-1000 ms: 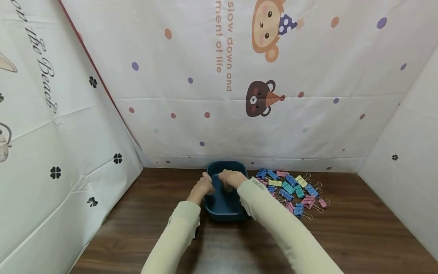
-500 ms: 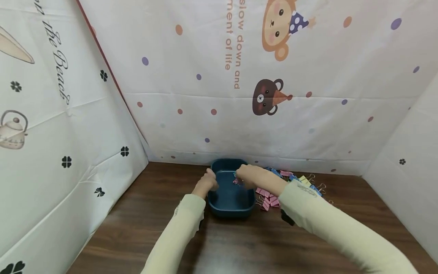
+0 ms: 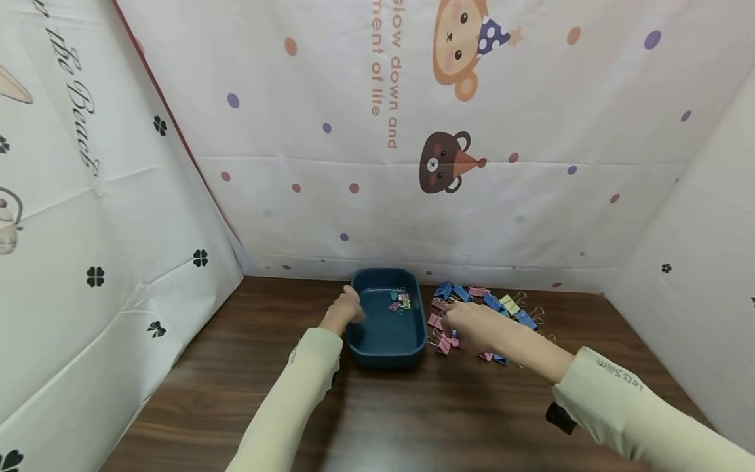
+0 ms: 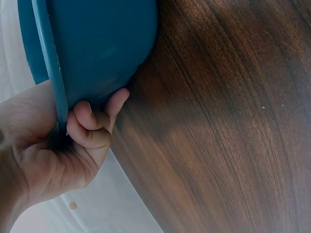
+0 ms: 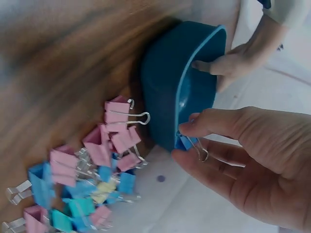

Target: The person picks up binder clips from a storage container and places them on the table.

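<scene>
My left hand (image 3: 345, 309) grips the left wall of a dark blue plastic bin (image 3: 386, 360). Its thumb is over the rim, and its fingers (image 4: 92, 124) curl against the outside wall. Between the thumb and fingers of my right hand (image 5: 243, 155) is a small blue binder clip (image 5: 185, 142) with its wire handles showing. In the head view that hand (image 3: 474, 326) is at the left side of a pile of binder clips, just right of the bin. A few small binder clips (image 3: 404, 300), teal, pink and yellow, lie inside the bin.
Pink (image 5: 63, 165), blue (image 5: 41, 184), yellow and teal binder clips are heaped on the dark wooden table (image 3: 377, 419), partly hidden by my right hand and forearm. A white printed cloth (image 3: 330, 216) hangs behind the table and along both sides.
My right hand has come out of the bin and moved right to the pile, where it now pinches a blue binder clip. Small clips now show in the bin. My left hand keeps its grip.
</scene>
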The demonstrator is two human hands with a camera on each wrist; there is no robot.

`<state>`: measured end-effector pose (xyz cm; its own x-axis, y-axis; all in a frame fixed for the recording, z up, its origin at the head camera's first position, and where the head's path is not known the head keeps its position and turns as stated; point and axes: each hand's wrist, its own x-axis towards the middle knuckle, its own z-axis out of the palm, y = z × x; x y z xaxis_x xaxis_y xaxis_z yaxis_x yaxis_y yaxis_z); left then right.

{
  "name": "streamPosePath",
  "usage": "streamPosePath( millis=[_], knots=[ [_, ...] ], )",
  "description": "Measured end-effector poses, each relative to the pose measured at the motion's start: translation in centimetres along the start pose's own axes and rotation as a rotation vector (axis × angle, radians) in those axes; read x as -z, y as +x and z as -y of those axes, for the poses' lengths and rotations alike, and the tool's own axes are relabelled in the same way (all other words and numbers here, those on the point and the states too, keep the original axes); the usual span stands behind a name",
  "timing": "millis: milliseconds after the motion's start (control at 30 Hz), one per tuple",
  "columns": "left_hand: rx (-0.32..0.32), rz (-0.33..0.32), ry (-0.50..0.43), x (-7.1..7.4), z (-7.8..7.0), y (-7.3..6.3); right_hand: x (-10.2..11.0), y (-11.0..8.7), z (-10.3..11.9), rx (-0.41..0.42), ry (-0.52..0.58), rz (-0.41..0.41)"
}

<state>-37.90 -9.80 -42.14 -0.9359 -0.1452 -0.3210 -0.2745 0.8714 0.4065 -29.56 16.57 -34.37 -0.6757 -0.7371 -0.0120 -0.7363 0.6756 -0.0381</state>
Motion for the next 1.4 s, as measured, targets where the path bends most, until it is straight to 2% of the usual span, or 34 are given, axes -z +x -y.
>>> streamPosePath(
  millis=[200, 333, 633, 800, 900, 1067, 1200, 1400],
  knots=[
    [0.009, -0.016, 0.009, 0.4, 0.2, -0.1, -3.0, -0.1, -1.7, 0.055, 0.089, 0.038],
    [0.000, -0.009, 0.020, 0.4, 0.2, -0.2, -4.9, -0.2, -2.4, 0.056, 0.129, 0.061],
    [-0.024, 0.007, 0.033, -0.2, -0.3, 0.0, -8.1, -0.1, -2.9, -0.071, 0.147, 0.092],
    [-0.027, 0.013, 0.016, 0.0, 0.0, 0.0, -9.1, 0.3, -3.4, -0.081, 0.150, 0.049],
    [-0.023, 0.010, 0.009, 0.1, 0.1, -0.1, -9.5, 0.6, -3.8, -0.044, 0.146, 0.010],
    [-0.009, -0.005, 0.006, 0.2, 0.0, -0.3, -9.3, 0.9, -4.3, 0.009, 0.135, 0.008],
    [0.000, -0.023, -0.006, 0.2, -0.1, -0.4, -7.7, 1.1, -4.7, 0.042, 0.126, 0.003],
    [0.007, -0.036, -0.011, -0.2, -0.2, -0.5, -3.9, 2.4, -4.8, -0.029, 0.094, 0.015]
  ],
)
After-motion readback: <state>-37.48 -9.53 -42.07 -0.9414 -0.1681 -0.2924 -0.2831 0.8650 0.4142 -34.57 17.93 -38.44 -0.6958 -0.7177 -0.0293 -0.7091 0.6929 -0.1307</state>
